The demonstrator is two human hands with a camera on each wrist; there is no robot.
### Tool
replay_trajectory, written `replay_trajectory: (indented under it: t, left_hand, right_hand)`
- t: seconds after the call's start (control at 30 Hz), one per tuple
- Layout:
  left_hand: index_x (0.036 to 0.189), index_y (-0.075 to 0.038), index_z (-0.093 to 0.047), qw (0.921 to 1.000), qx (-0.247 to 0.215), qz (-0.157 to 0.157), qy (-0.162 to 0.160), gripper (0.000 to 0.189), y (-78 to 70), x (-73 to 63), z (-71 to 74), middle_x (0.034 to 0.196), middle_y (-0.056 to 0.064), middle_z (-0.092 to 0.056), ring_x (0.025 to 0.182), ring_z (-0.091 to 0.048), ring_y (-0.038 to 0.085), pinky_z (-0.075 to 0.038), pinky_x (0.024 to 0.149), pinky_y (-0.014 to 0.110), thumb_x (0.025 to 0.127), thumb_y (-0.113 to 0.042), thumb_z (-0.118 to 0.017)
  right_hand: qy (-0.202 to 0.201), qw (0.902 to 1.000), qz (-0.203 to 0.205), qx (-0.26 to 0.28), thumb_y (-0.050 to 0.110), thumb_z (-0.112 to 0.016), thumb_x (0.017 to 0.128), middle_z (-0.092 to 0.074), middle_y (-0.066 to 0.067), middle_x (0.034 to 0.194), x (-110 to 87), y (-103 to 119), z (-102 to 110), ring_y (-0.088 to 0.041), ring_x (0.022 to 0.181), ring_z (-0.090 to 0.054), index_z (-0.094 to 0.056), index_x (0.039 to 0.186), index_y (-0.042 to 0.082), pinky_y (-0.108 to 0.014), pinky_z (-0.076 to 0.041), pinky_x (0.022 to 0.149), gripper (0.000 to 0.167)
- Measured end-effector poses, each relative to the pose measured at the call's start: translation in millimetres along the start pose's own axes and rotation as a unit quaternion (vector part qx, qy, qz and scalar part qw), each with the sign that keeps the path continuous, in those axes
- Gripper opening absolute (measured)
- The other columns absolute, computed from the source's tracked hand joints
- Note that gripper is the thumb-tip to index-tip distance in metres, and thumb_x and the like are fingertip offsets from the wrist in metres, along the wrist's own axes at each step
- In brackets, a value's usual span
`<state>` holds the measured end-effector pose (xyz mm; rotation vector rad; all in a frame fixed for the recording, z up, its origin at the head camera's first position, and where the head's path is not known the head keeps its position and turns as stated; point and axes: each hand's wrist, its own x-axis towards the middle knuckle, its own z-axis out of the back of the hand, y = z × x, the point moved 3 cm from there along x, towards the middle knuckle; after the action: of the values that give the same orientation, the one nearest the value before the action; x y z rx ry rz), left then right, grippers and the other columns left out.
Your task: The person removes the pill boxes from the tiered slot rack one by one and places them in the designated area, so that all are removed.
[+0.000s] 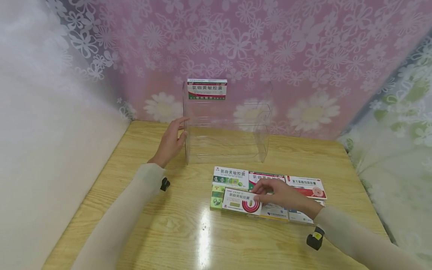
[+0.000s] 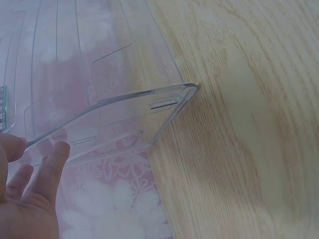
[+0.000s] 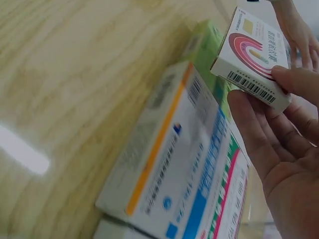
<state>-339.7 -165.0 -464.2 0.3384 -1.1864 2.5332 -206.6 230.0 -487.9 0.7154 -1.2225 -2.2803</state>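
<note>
My right hand [image 1: 283, 197] pinches a small white medicine box [image 1: 236, 202] with a pink ring design, thumb on its printed face. In the right wrist view this box [image 3: 256, 47] is tilted above the other boxes, its barcode side showing. At the left side of a clear plastic display rack [image 1: 185, 152], my left hand [image 1: 170, 144] touches the upright edge with fairly straight fingers. The left wrist view shows fingertips [image 2: 61, 149] against the rack's side panel [image 2: 124, 99]. A red, white and green medicine box [image 1: 207, 90] stands on the rack's top tier, at the left.
Several medicine boxes lie in two rows on the wooden table [image 1: 168, 232], among them a white-green box [image 1: 229, 176], a white-red box [image 1: 305, 184] and a light green box [image 1: 216, 198]. Flowered cloth [image 1: 219, 41] hangs behind the rack; pale cloth [image 1: 60, 93] borders the left.
</note>
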Motion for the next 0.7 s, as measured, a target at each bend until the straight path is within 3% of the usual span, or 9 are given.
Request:
replay_trajectory:
  t: [0.2, 0.4, 0.53, 0.7]
  left_hand:
    - [0.166, -0.020, -0.041, 1.0000, 0.001, -0.003, -0.001, 0.056, 0.2, 0.4, 0.2, 0.170, 0.016, -0.041, 0.143, -0.060, 0.038, -0.056, 0.112, 0.059, 0.113, -0.008, -0.057]
    - [0.166, -0.019, -0.041, 1.0000, 0.006, -0.007, -0.001, 0.055, -0.1, 0.5, 0.7, 0.169, 0.016, -0.042, 0.143, -0.060, 0.038, -0.055, 0.112, 0.060, 0.114, -0.011, -0.056]
    - [0.166, -0.018, -0.041, 0.9999, 0.010, -0.009, -0.003, 0.054, 0.3, 0.8, 1.5, 0.168, 0.017, -0.043, 0.142, -0.060, 0.038, -0.055, 0.113, 0.060, 0.114, -0.010, -0.056]
    - [0.166, -0.017, -0.041, 0.9999, 0.009, -0.007, 0.000, 0.055, 0.7, 0.5, 1.7, 0.168, 0.018, -0.043, 0.143, -0.060, 0.038, -0.054, 0.114, 0.060, 0.114, -0.010, -0.057]
  right_hand:
    - [0.052, 0.9982, -0.014, 0.026, 0.025, -0.077, 0.104, -0.073, -0.009, 0.104, 9.6, 3.8, -26.2, -0.020, 0.088, -0.075, -0.073, 0.119, 0.008, -0.041, -0.069, 0.075, 0.023]
    - [0.073, 0.9969, -0.019, 0.023, 0.025, -0.081, 0.101, -0.071, -0.007, 0.099, 14.7, 7.5, -39.5, -0.026, 0.083, -0.075, -0.074, 0.115, 0.013, -0.042, -0.069, 0.073, 0.020]
    - [0.082, 0.9952, 0.019, -0.050, 0.032, -0.081, 0.101, -0.071, 0.003, 0.095, 19.8, 8.3, -45.2, -0.014, 0.082, -0.071, -0.075, 0.110, 0.022, -0.032, -0.065, 0.073, 0.015]
    - [0.086, 0.9821, 0.072, -0.152, 0.041, -0.081, 0.100, -0.067, 0.017, 0.089, 25.6, 8.9, -50.6, 0.000, 0.077, -0.061, -0.075, 0.103, 0.030, -0.022, -0.056, 0.070, 0.012]
